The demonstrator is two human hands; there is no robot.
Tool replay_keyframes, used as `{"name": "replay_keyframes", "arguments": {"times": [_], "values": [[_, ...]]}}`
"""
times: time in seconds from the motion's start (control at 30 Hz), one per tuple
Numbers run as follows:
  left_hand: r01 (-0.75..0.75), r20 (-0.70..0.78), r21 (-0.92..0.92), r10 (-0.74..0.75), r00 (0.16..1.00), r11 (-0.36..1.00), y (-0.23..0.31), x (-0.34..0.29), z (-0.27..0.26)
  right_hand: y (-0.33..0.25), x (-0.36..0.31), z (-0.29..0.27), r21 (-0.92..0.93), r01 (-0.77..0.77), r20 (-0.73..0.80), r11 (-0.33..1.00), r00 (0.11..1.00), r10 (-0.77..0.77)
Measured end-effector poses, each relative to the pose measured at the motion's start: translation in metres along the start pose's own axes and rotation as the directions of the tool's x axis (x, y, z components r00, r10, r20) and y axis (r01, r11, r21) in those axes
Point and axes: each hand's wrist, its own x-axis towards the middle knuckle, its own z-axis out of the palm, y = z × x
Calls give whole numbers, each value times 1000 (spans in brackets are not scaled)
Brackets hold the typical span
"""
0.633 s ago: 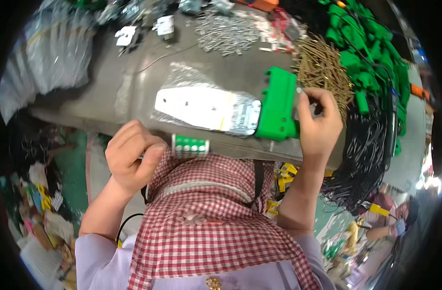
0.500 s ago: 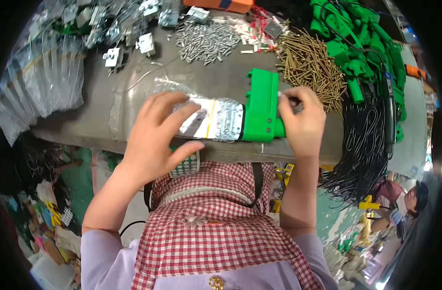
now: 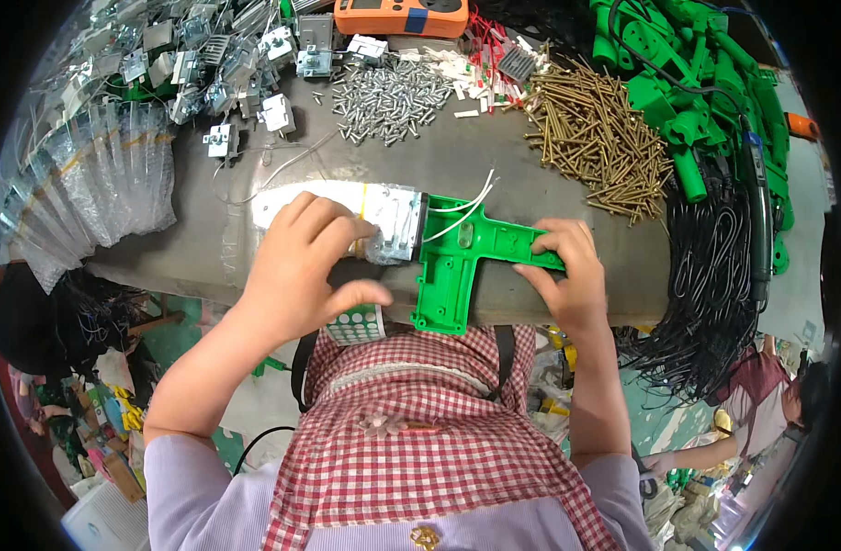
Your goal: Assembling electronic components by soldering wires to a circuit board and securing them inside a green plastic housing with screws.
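Note:
A T-shaped green plastic housing half [image 3: 450,286] lies with its ribbed inside facing up. My right hand [image 3: 572,275] is closed round its handle end, thumb on the near side. Two thin white wires [image 3: 464,219] run out over the housing, bare ends up. Joined to its left side is a flat, bubble-wrapped heating plate [image 3: 397,220] with a yellow band. My left hand [image 3: 296,257] lies over this wrapped plate, its fingers curled onto it and its thumb stretched out on the near side.
Behind lie heaps of silver screws [image 3: 388,99], long brass screws [image 3: 604,138] and metal thermostat-like parts [image 3: 223,140]. Wrapped plates [image 3: 117,179] fan out left. Green housings [image 3: 705,119] and black cords [image 3: 710,275] fill the right. An orange multimeter [image 3: 402,18] sits at the back.
The green housing has been turned over, so its hollow inside and the white wires now show. My right fingers have gone onto its handle; my left hand stays over the wrapped plate.

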Motion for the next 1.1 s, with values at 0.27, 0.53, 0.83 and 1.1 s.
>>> {"name": "replay_keyframes", "arguments": {"times": [0.27, 0.53, 0.83, 1.1], "values": [[-48, 69, -39, 51, 996, 998, 35, 46, 21, -28, 32, -4, -53, 84, -117, 995, 989, -89], [-285, 152, -171, 312, 938, 943, 8, 39, 16, -11, 74, 0, 21, 205, 250, 978, 947, -204], [-108, 177, -149, 134, 975, 983, 15, 45, 25, 42, 182, -18, -383, 165, 23, 909, 985, -169], [-38, 152, -334, 94, 984, 942, 3, 38, 24, 16, 159, -43, -314, 306, 166, 899, 950, -266]]}}
